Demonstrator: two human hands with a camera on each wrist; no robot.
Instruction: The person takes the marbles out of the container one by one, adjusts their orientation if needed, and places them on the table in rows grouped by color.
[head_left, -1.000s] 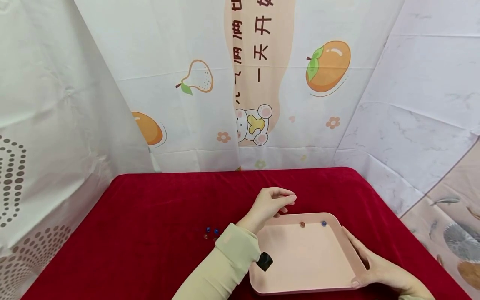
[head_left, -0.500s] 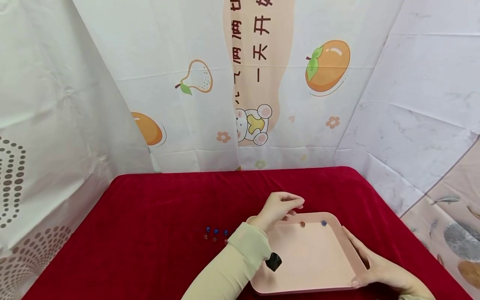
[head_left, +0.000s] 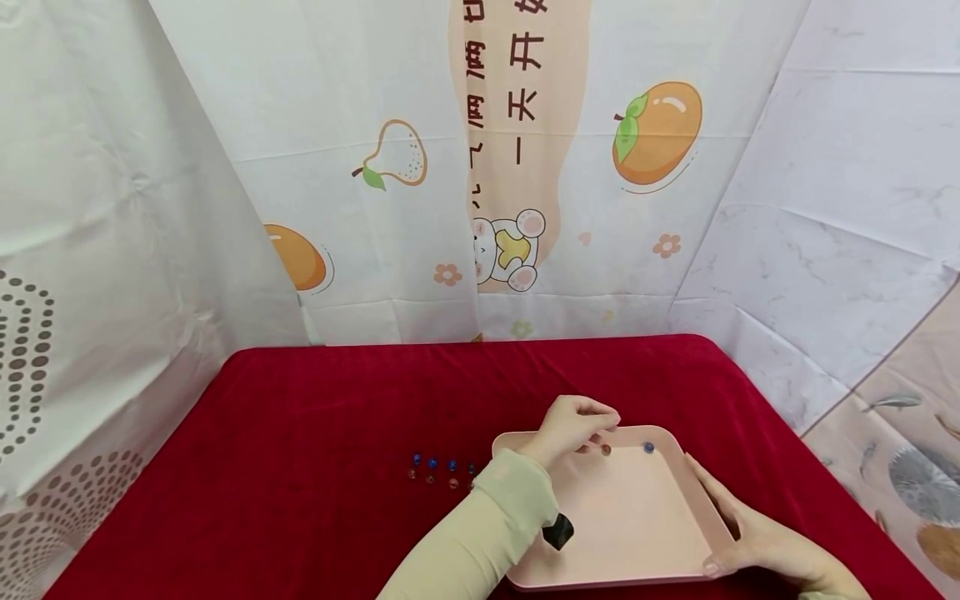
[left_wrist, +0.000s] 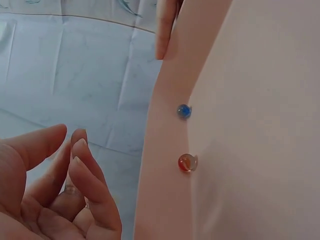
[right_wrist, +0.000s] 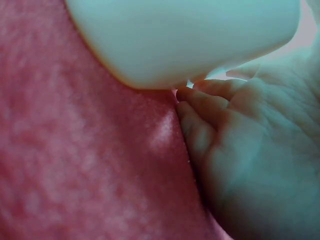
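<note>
My left hand [head_left: 572,429] hovers over the far rim of a pink rectangular tray [head_left: 622,521]. In the left wrist view its thumb and fingertips are bent toward each other, with a gap and nothing between them. Two glass marbles lie inside the tray along the far wall: a red-orange and clear marble [left_wrist: 187,163] near the left hand, and a blue marble [left_wrist: 184,111] farther right. My right hand [head_left: 761,537] holds the tray's near right corner, its thumb at the rim and its fingers along the outer right wall. The right wrist view shows fingers at the tray's outside.
Left of the tray, marbles stand in two short rows on the red cloth [head_left: 300,500]: blue marbles [head_left: 432,462] behind, reddish clear marbles [head_left: 431,479] in front. The left sleeve [head_left: 480,533] passes beside the row ends. A printed curtain [head_left: 337,100] hangs behind the table.
My left hand has shifted right and slightly nearer along the tray's far rim, uncovering more marbles in the rows. The right hand, tray and its two marbles have stayed put.
</note>
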